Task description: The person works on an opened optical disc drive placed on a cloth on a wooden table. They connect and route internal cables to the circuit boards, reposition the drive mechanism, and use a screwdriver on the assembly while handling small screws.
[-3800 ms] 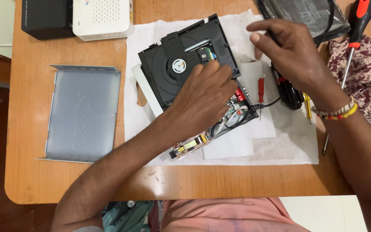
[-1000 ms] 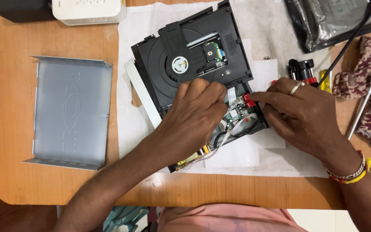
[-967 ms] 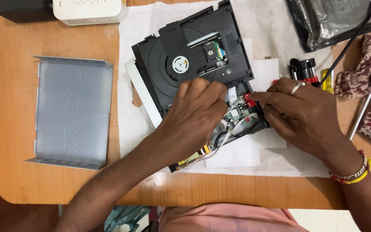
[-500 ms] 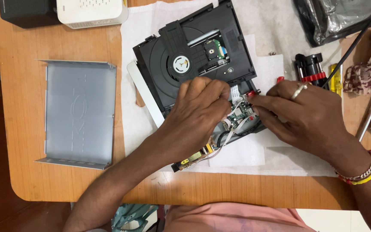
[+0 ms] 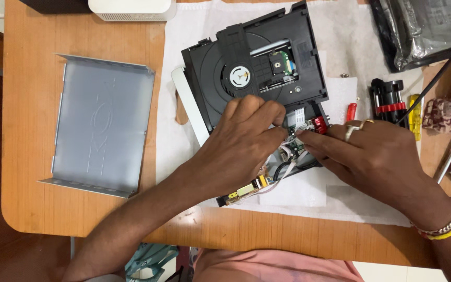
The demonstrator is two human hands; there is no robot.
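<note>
Head view, looking straight down on a wooden table [image 5: 32,172]. At its centre a white cloth [image 5: 194,31] is spread, and on it lies an opened optical disc drive [image 5: 257,78], black, lid off, set at a slant. Its open shell holds a round spindle hub, a lens carriage on a rail and, at the lower end, an exposed circuit board [image 5: 267,180] with wires and a small yellow part. A white front bezel sticks out along its left edge.

The left hand [image 5: 241,146] rests on the lower half of the drive, fingers curled down, tips pressed to the board area. The right hand [image 5: 377,156] comes in from the right, fingers pinched at the same spot, touching the left fingertips beside a small red part. Whether either hand grips a loose piece cannot be told; the fingers hide it.

Left of the cloth, well apart from the drive, lies the grey metal cover [image 5: 100,125], upturned like a shallow tray, with nothing in it. A white box [image 5: 131,8] sits at the top edge. To the right are a red-and-black tool [image 5: 387,99], a yellow-handled screwdriver [image 5: 415,112] and a grey plastic bag [image 5: 424,31] with a dark item inside.
</note>
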